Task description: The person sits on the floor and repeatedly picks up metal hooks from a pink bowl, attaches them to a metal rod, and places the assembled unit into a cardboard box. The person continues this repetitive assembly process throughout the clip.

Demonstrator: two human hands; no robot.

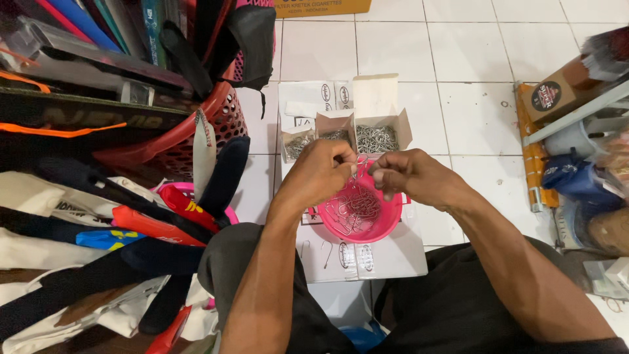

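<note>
1. An open white cardboard box [377, 124] full of metal wire hooks sits on the white tile floor just beyond the hands; a yellow carton [322, 7] lies at the top edge.
2. A pink bowl [386, 219] under the hands holds a tangle of thin silver hooks [357, 208].
3. The left hand [318, 174] and right hand [409, 174] meet above the bowl, fingertips apparently pinching a hook between them.

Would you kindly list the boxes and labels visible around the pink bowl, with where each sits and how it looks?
Open white carton: behind the pink bowl, flaps up, full of metal hooks.
Smaller open carton: left of it, white, holding hooks.
Flat white cards: under the bowl, oval dark logos.
Brown box: right edge, round dark-red label.
Yellow cardboard box: top edge, on tiles.
</note>
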